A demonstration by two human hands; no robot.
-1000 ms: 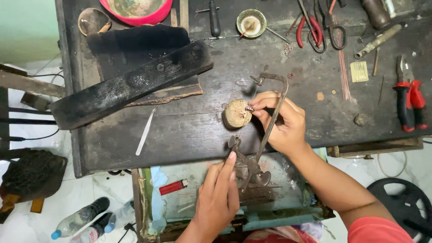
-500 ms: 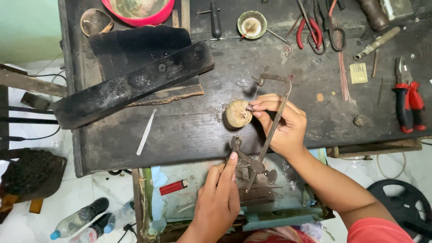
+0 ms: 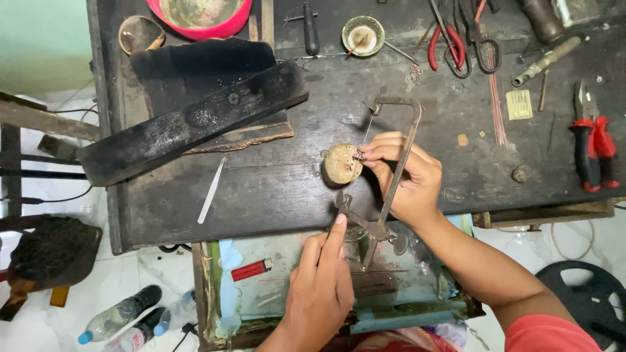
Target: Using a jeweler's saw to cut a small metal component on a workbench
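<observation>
My right hand (image 3: 407,179) pinches a small metal piece (image 3: 358,156) against a round tan block (image 3: 341,163) near the front edge of the dark workbench (image 3: 274,189). A metal frame saw (image 3: 399,156) stands around that hand, with its thin blade running down past the small piece. Reaching up from below the bench edge, my left hand (image 3: 321,290) grips the saw's lower end (image 3: 365,229), its forefinger stretched along the clamp.
A charred wooden bar (image 3: 195,120) and black pad lie at the left, with tweezers (image 3: 212,189) beside them. Red pliers (image 3: 590,146), scissors (image 3: 456,42), a small dish (image 3: 363,34) and a pink bowl (image 3: 199,14) line the bench. Below sits an open drawer with a red lighter (image 3: 251,269).
The saw frame has shifted slightly along its length. Both hands keep their holds and the small piece stays against the block.
</observation>
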